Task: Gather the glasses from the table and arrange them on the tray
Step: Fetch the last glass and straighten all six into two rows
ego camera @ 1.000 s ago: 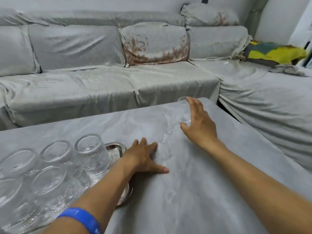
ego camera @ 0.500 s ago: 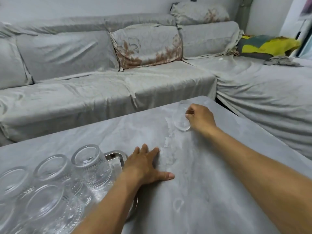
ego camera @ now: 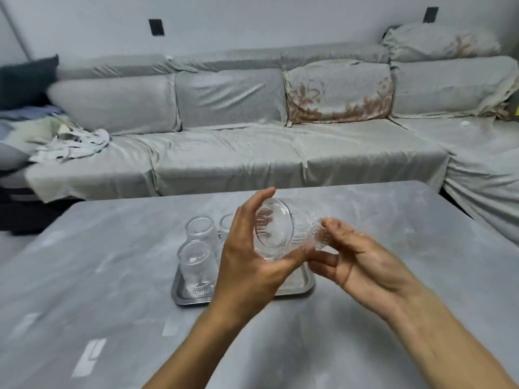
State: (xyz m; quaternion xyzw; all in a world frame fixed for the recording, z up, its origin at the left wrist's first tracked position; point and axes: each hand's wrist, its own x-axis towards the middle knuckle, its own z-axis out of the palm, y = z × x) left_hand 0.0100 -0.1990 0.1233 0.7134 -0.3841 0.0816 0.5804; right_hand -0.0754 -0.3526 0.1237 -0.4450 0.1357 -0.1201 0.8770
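Observation:
A clear ribbed glass (ego camera: pixel 283 230) lies on its side in the air above the metal tray (ego camera: pixel 297 284), its mouth turned toward me. My left hand (ego camera: pixel 250 262) grips it around the rim, thumb below and fingers over the top. My right hand (ego camera: pixel 362 262) pinches its base with the fingertips. On the tray stand upside-down glasses: one at the near left (ego camera: pixel 196 265), one behind it (ego camera: pixel 200 230), and a third (ego camera: pixel 226 223) partly hidden by my left hand.
The tray sits mid-table on a grey marbled tabletop (ego camera: pixel 98 276). A grey covered corner sofa (ego camera: pixel 252 153) runs behind and to the right. Crumpled cloth (ego camera: pixel 64 144) lies on its left end.
My right hand lifted the glass from the far right of the table and brought it over the tray. My left hand rose off the table and took hold of its rim. The view swung left.

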